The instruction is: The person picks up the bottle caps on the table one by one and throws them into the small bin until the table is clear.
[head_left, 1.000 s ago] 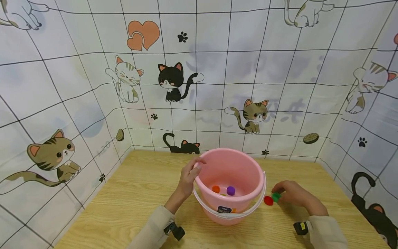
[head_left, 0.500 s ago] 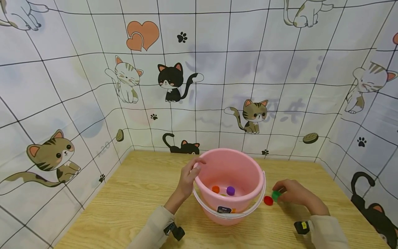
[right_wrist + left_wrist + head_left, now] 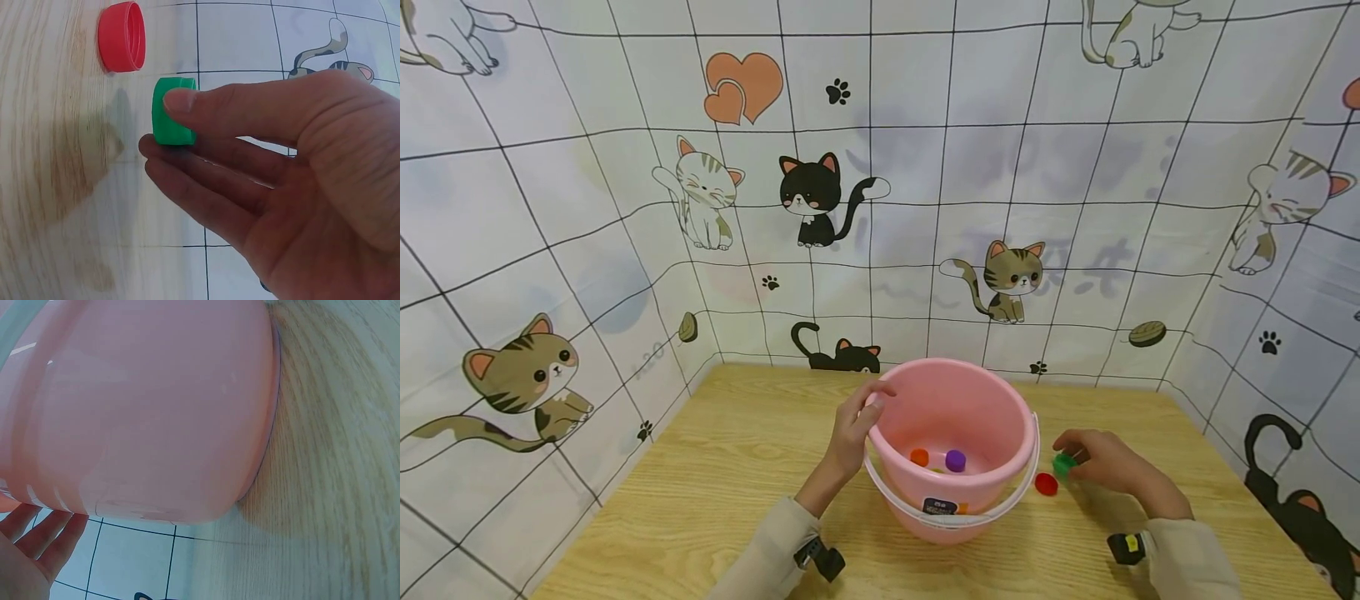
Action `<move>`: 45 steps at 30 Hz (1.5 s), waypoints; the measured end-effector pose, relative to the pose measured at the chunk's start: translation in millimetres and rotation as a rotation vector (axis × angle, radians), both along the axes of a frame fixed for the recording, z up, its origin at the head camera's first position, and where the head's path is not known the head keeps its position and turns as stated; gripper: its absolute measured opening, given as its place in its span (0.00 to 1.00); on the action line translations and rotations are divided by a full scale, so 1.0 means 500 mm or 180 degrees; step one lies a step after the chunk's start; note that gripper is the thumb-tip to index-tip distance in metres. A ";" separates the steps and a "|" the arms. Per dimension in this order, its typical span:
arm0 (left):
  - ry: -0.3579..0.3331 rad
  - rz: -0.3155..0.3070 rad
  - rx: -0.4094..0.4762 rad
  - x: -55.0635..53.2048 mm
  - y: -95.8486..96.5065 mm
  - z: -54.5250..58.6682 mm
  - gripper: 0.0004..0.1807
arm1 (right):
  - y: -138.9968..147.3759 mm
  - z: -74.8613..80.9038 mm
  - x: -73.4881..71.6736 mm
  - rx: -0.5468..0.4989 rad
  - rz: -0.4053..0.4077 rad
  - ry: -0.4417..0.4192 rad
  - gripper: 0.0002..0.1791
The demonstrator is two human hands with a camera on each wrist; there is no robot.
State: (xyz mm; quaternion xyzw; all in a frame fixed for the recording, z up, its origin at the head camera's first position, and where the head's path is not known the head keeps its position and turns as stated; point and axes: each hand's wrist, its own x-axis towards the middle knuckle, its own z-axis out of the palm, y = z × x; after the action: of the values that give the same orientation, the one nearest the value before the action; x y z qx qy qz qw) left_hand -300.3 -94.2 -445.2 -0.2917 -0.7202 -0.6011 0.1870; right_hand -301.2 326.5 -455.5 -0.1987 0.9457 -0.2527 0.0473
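A pink bucket (image 3: pixel 917 492) with a white handle (image 3: pixel 887 492) stands on the table. My left hand (image 3: pixel 853 427) grips its rim on the left side, thumb outside and fingers over the edge. In the left wrist view, fingers (image 3: pixel 56 540) of that hand lie against the bucket wall (image 3: pixel 156 412). To the right of the bucket, my right hand (image 3: pixel 1108 462) pinches a green bottle cap (image 3: pixel 169 119) between thumb and fingers. Close beside it, a red bottle cap (image 3: pixel 120 37) rests on the table. Inside the bucket lie an orange cap (image 3: pixel 919 457) and a purple cap (image 3: pixel 955 461).
The wood-grain table (image 3: pixel 752 467) runs back to a white cloth wall (image 3: pixel 910 167) printed with cats and grid lines. Side walls of the same cloth enclose it left and right. A bit of yellow shows low in the bucket, mostly hidden by its front rim.
The green bottle cap, pinched in my right hand, has shifted slightly up and away from the red cap. The left hand and bucket have stayed in place.
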 end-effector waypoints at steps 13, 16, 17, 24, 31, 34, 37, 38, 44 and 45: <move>-0.0025 -0.0044 0.0032 0.002 0.001 0.002 0.18 | -0.002 0.004 0.003 -0.0133 0.0107 0.0114 0.16; -0.0024 -0.0055 0.0039 0.002 0.001 0.002 0.18 | -0.002 0.004 0.004 -0.0144 0.0152 0.0165 0.17; -0.0024 -0.0055 0.0043 0.002 0.001 0.002 0.18 | -0.003 0.003 0.004 -0.0147 0.0166 0.0183 0.17; -0.0048 -0.0061 0.0061 0.002 0.003 0.001 0.18 | -0.007 0.005 0.006 -0.0153 0.0109 0.0180 0.18; -0.0045 -0.0033 0.0055 0.002 0.003 0.000 0.17 | -0.009 0.007 0.007 -0.0144 0.0034 0.0168 0.17; -0.0036 -0.0026 0.0060 0.002 0.002 0.000 0.18 | -0.011 0.008 0.008 -0.0133 0.0029 0.0212 0.17; -0.0045 -0.0034 0.0060 0.002 0.001 -0.001 0.18 | -0.013 0.009 0.010 -0.0125 0.0034 0.0261 0.17; -0.0051 -0.0032 0.0054 0.002 0.001 -0.001 0.18 | -0.014 0.010 0.011 -0.0126 0.0036 0.0276 0.17; -0.0070 0.0001 0.0025 0.002 0.000 -0.001 0.19 | -0.019 0.017 0.015 -0.0179 0.0055 0.0367 0.18; -0.0066 0.0001 0.0029 0.002 0.000 -0.001 0.19 | -0.020 0.019 0.016 -0.0181 0.0040 0.0383 0.18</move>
State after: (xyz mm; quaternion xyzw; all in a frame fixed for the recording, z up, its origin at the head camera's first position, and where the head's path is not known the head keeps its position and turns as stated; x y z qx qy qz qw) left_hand -299.2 -94.3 -445.9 -0.2844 -0.7194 -0.6073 0.1810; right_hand -293.3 316.5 -446.0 -0.2206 0.9381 -0.2668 -0.0137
